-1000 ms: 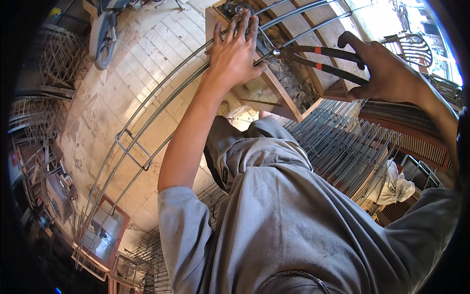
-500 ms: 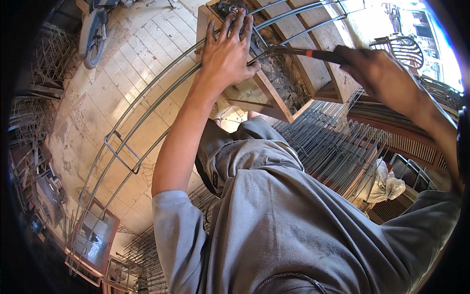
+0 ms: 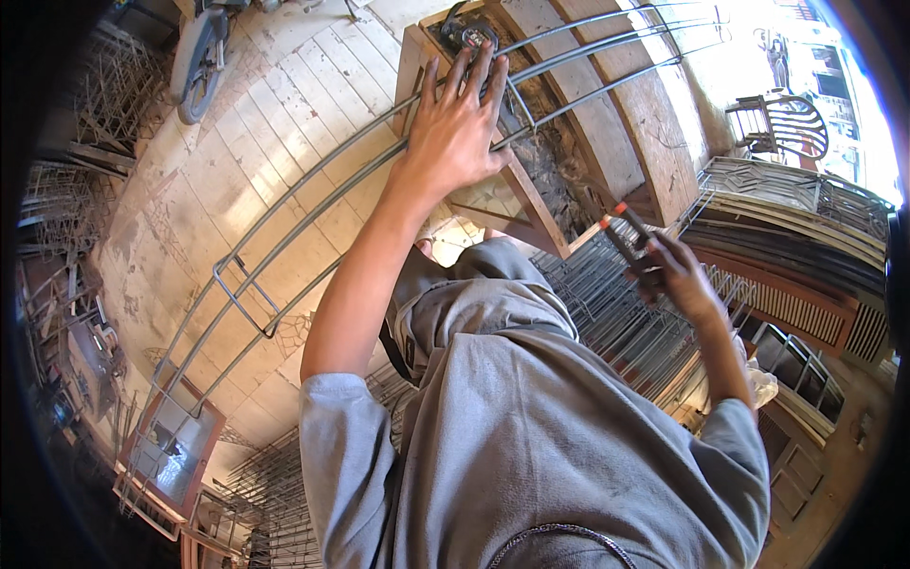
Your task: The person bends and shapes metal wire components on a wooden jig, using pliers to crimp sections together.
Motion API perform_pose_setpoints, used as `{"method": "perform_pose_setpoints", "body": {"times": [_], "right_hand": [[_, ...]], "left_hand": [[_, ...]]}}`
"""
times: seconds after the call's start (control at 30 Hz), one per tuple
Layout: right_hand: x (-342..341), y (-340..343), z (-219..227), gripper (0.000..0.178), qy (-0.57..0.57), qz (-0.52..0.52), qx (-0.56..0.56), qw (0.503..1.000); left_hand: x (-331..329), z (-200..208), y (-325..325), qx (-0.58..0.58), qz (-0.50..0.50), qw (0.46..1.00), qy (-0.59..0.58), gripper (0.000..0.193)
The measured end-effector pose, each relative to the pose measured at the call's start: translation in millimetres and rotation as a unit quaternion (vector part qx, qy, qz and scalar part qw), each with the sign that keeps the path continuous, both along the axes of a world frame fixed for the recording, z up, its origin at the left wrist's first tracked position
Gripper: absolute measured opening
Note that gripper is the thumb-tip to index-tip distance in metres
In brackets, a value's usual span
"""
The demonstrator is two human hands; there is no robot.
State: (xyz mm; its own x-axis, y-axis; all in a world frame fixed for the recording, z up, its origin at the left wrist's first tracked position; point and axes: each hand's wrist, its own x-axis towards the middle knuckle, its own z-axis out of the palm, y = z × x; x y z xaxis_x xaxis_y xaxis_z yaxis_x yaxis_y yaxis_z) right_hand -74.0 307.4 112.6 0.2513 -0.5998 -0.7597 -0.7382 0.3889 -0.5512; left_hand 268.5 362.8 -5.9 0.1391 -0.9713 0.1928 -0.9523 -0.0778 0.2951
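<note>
Across the upper view runs a long cage of thin steel reinforcing bars [image 3: 607, 90], joined at intervals by bent wire stirrups [image 3: 248, 302]. My left hand [image 3: 453, 142] lies on the bars with its fingers stretched out and spread, over the wooden bench. A pair of pincers [image 3: 623, 247] is in my right hand [image 3: 684, 283], well below the bars and apart from them. Their dark handles have red-orange bands and stand somewhat apart. The jaws are blurred against the bench's edge. A round dark object [image 3: 471, 36] sits just beyond my left fingertips.
The wooden bench [image 3: 654, 142] has a dirty, debris-filled trough. Many bent bars [image 3: 607, 299] are stacked beside my legs. A wheel [image 3: 197, 90] stands on the tiled floor at upper left. A chair [image 3: 779, 128] is at upper right. A framed glass panel [image 3: 180, 446] lies under the cage's left end.
My right hand has drawn the pincers away from the bars, down and toward my body, and the handles have spread. My left hand stays on the bars. The view has shifted slightly.
</note>
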Motion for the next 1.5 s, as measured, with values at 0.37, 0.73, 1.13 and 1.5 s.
{"method": "perform_pose_setpoints", "body": {"times": [0.37,0.73,1.13,1.5], "right_hand": [[44.7,42.4,-185.6,0.031,0.065,0.091,-0.48,0.87],[52.5,23.0,-209.7,0.04,0.122,0.083,-0.48,0.865],[102.5,1.9,-162.7,0.027,-0.198,0.035,-0.407,0.891],[172.3,-45.6,-174.0,0.03,-0.37,-0.141,0.243,0.885]], "left_hand": [[-45.6,27.0,24.4,-0.023,0.079,0.976,0.2,0.033],[-34.4,26.1,0.9,0.098,0.087,0.937,0.323,0.037],[-37.7,32.1,-16.1,0.085,0.112,0.951,0.274,0.047],[-37.2,36.8,-27.3,0.205,0.23,0.869,0.387,0.059]]}}
